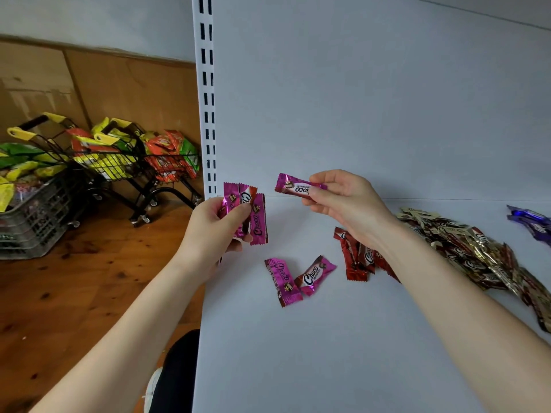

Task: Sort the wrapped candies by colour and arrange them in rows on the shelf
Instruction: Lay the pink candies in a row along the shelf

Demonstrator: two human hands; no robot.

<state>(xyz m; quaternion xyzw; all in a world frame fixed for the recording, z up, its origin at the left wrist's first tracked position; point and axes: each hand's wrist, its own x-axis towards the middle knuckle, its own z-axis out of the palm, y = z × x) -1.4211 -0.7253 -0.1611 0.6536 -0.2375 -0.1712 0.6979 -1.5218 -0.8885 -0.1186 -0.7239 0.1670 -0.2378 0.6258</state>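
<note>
My left hand (217, 231) grips a fan of pink-wrapped candies (253, 216) above the shelf's left edge. My right hand (346, 204) pinches one pink candy (293, 186) by its end and holds it level in the air, a short way right of that fan. Two more pink candies (298, 278) lie on the white shelf (328, 353) below both hands. A few red candies (356, 257) lie partly under my right wrist. To the right spreads a heap of gold and brown candies (477, 251). Blue-purple candies (530, 222) sit at the far right edge.
The shelf's white back panel (357, 99) rises behind, with a slotted upright (207, 99) at its left. Off the shelf to the left, on a wooden floor (89, 278), stand small wire carts (119, 159) and a grey crate (29, 222) full of snack packets.
</note>
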